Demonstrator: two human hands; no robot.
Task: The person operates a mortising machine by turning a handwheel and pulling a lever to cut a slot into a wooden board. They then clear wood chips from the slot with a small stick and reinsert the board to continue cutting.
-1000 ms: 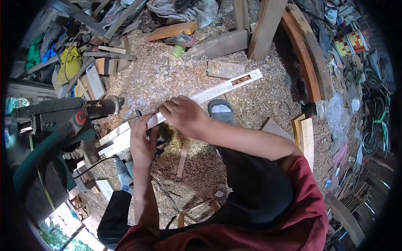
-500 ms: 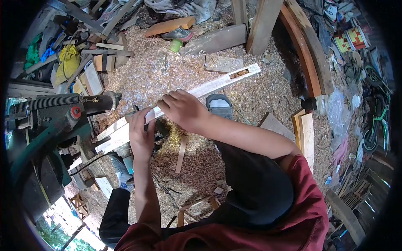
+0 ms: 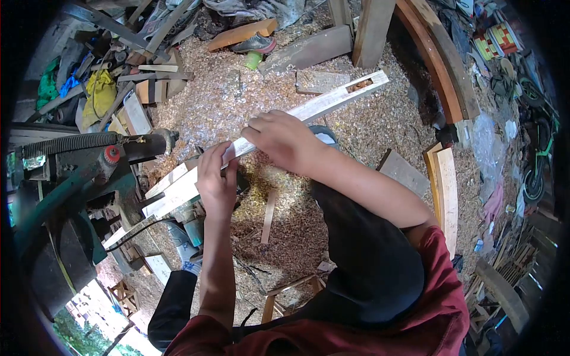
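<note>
A long pale wooden bar (image 3: 314, 107) runs slantwise from the lower left to the upper right, with a rectangular slot cut through near its far end. My left hand (image 3: 217, 178) is closed around its nearer part, fingers over the top edge. Farther up the bar, my right hand (image 3: 282, 139) grips it from above, fingers curled over the far side. Beside the bar's near end lies another pale wood piece (image 3: 167, 180). Below, next to my left forearm, a teal power tool (image 3: 193, 230) is partly hidden.
A green machine (image 3: 113, 178) with a red knob stands close on the left. Wood shavings (image 3: 208, 95) cover the ground. Curved timbers (image 3: 436, 65) lie at the upper right, short boards (image 3: 445, 202) at the right. A thin wood strip (image 3: 269, 216) lies near my knee.
Both hands and the bar have shifted a little toward the upper right, and the slotted end reaches farther out. The grip of each hand looks the same.
</note>
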